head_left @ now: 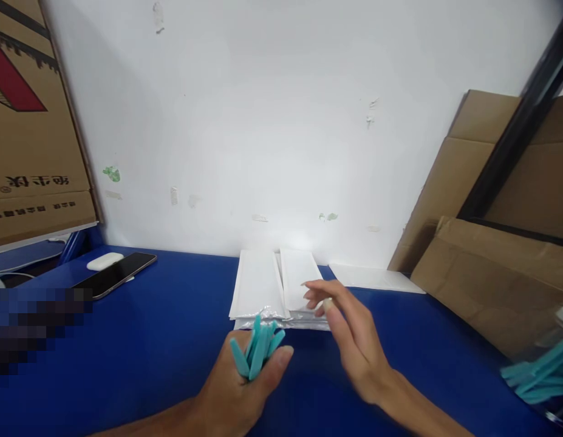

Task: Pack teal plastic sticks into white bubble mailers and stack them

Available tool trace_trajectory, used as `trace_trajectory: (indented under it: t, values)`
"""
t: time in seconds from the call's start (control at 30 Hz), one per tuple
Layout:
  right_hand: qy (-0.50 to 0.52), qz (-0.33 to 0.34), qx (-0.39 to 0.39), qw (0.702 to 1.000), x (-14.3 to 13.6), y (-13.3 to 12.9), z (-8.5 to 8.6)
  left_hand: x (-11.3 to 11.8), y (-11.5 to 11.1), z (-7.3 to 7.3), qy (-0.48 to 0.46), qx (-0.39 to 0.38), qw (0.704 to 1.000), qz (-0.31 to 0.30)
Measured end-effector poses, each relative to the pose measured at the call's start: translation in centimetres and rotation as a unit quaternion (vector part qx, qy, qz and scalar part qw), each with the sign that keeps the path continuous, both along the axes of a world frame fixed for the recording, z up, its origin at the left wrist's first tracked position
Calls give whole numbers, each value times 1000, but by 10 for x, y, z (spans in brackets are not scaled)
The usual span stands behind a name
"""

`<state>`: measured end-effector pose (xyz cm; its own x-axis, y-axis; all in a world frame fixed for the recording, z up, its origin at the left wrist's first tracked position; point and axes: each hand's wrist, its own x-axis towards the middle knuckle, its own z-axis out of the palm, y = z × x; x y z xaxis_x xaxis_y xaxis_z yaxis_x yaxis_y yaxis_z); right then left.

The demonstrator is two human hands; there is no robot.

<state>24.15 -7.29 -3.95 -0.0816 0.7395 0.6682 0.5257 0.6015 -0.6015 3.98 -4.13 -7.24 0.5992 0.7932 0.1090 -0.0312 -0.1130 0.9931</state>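
Note:
My left hand (245, 382) is closed around a bunch of slim teal plastic sticks (259, 349); their flat, tapered tips point up and away from me, and the lower parts are hidden in the fist. To its right, my right hand (347, 337) is raised with thumb and fingers apart, the fingers slightly bent, and nothing shows between them. Its fingertips overlap the view of the right-hand stack of white packets (299, 273); whether they touch cannot be made out. Beside that lies another stack of white packets (259, 285), with shiny clear film at its near edge.
More teal sticks (540, 373) lie at the right edge in a clear container. Brown cardboard (495, 285) leans beside a black post. A white sheet (376, 278) rests against the wall. On the left are a phone (117, 274), a white case (105, 261) and a large carton (35, 139).

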Motion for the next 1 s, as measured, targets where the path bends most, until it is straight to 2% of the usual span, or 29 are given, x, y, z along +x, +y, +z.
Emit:
trace_trajectory:
  t: [0.07, 0.1, 0.17, 0.23, 0.27, 0.37, 0.43, 0.5, 0.6, 0.73, 0.87, 1.0]
  values:
    - [-23, -68, 46, 996, 12, 9, 2, 0, 1, 0, 29, 106, 994, 15]
    - [-41, -102, 63, 992, 21, 15, 3, 1, 1, 1, 44, 133, 990, 12]
    - [-88, -178, 77, 977, 42, 29, 3, 3, 0, 3, 69, 132, 989, -8]
    - [-173, -266, 35, 948, 69, 44, 0, 4, -1, 4, 86, 121, 989, -7]
    - [-236, -317, -8, 919, 84, 52, -4, 3, -1, 5, 91, 115, 989, 1]
    - [-282, -371, -82, 881, 128, 71, -22, 0, -3, 6, 72, 120, 990, 29]
    - [-314, -390, -138, 854, 151, 79, -35, -2, -3, 7, 44, 142, 988, 33]
    - [-358, -377, -187, 833, 167, 82, -46, -3, -3, 9, 39, 153, 987, 29]
    - [-423, -345, -212, 811, 173, 83, -49, 0, -1, 9, 88, 133, 987, 20]
    - [-491, -331, -173, 787, 159, 84, -39, 4, 1, 8, 134, 104, 985, -11]
    - [-520, -332, -103, 780, 146, 83, -23, 4, 1, 8, 121, 147, 982, 4]
    - [-485, -394, -6, 781, 148, 71, 1, 2, -1, 11, 110, 172, 979, -26]
